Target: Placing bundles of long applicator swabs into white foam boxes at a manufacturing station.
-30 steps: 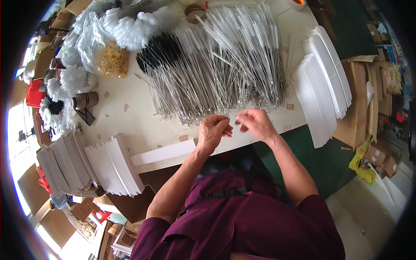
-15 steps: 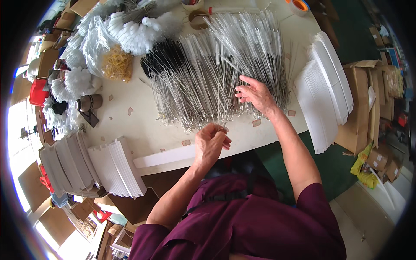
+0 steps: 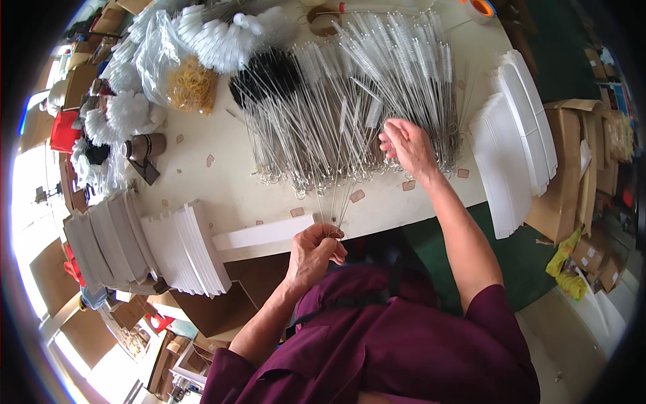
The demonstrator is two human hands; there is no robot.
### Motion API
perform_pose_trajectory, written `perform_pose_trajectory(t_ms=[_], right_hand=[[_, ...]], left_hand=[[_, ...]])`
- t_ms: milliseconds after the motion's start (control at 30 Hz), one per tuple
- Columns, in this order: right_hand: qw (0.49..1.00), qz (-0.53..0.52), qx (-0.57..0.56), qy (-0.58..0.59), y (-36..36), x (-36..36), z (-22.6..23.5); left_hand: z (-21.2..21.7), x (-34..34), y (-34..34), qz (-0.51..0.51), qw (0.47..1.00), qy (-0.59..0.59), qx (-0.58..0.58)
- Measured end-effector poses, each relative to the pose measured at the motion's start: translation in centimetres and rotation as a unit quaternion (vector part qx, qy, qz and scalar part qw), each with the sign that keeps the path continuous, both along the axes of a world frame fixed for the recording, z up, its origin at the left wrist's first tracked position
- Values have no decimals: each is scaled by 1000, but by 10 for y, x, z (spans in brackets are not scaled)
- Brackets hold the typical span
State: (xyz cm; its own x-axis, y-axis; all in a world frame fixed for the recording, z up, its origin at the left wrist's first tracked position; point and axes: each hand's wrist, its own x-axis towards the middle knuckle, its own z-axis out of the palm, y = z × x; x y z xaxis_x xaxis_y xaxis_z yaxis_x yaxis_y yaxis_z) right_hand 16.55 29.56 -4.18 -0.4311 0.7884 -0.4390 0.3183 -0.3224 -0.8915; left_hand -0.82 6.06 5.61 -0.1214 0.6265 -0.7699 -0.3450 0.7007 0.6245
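Near the table's front edge, my left hand (image 3: 315, 254) is closed around the wire ends of several thin brushes (image 3: 330, 195). Their long stems fan up and away over the pile. My right hand (image 3: 410, 148) is above the pile's right part with fingers loosely bent and a little apart; nothing shows clearly in its grasp. Just beyond its fingertips are white-bristled wire brushes (image 3: 410, 60), laid in a dense heap with looped ends toward me. Black-bristled brushes (image 3: 269, 77) make up the heap's left part.
A bag of yellow rubber bands (image 3: 192, 84) and bundles of white-tipped brushes (image 3: 215, 37) lie at the back left. A metal flask (image 3: 145, 145) is nearer. Stacked white card pieces stand left (image 3: 178, 246) and right (image 3: 501, 148). Tape rolls (image 3: 479, 9) lie at the far edge.
My left hand has drawn back toward my body, pulling the brush stems with it. My right hand has shifted slightly right, its fingers more bent than before.
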Motion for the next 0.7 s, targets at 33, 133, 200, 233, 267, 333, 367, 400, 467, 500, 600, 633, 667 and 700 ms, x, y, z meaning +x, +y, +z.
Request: perform_pose_trajectory(t_ms=[33, 133, 200, 233, 267, 333, 367, 400, 467, 500, 600, 633, 667, 700], right_hand=[[1000, 5, -3, 1, -13, -2, 3], [969, -2, -227, 96, -53, -14, 7], [923, 26, -343, 173, -74, -27, 11], [922, 26, -345, 173, -78, -32, 13], [919, 34, -337, 200, -82, -36, 15], [905, 56, -341, 249, -87, -45, 20], [904, 56, -344, 249, -90, -50, 23], [898, 70, -351, 254, -96, -55, 28], [893, 77, -359, 260, -101, -62, 35], [891, 80, -365, 259, -102, -63, 37], [908, 46, -302, 286, -102, -62, 44], [925, 38, -259, 276, -102, -60, 44], [929, 24, -249, 274, -101, -59, 47], [933, 10, -238, 271, -100, -57, 49]], left_hand=[[0, -1, -2, -1, 1000, -9, 2], [-4, -3, -10, -13, 1000, -27, 5], [-4, -4, -14, -26, 999, -35, 5], [-1, -5, -17, -48, 998, -43, 0], [1, -6, -20, -70, 996, -50, -4], [4, -9, -27, -77, 996, -46, -25], [4, -12, -31, -85, 995, -42, -43], [5, -14, -35, -82, 995, -42, -47], [4, -20, -41, -104, 993, -23, -48], [6, -21, -40, -110, 993, -12, -43], [2, -27, -42, -133, 991, 2, -29], [0, -27, -42, -86, 996, 2, -23], [-1, -27, -42, -38, 999, 2, -17], [-1, -27, -40, -36, 999, 1, -18]])
